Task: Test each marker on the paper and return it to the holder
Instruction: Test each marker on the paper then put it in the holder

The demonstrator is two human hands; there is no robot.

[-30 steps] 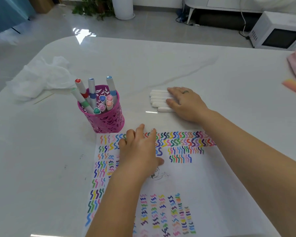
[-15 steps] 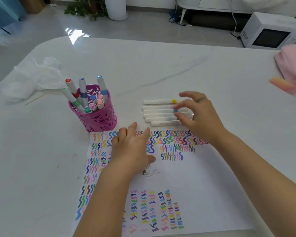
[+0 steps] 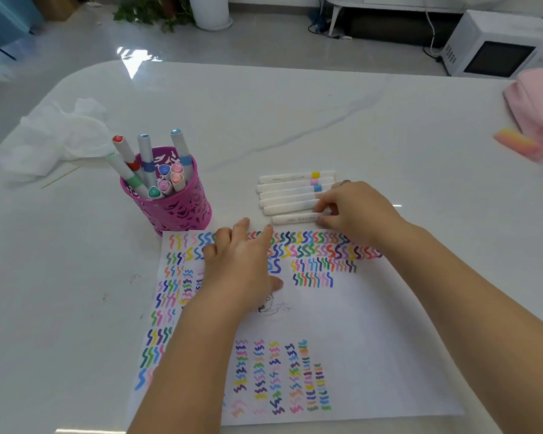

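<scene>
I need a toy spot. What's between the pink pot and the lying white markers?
Just bare table between the pink marker holder and the row of markers, shown in the head view.

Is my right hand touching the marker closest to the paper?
Touching. The head view shows the right hand with curled fingertips on the right end of the marker.

Bright, even light is given, perhaps daylight from the far left; glare is seen on the floor and table; edges are bowed and softened.
</scene>
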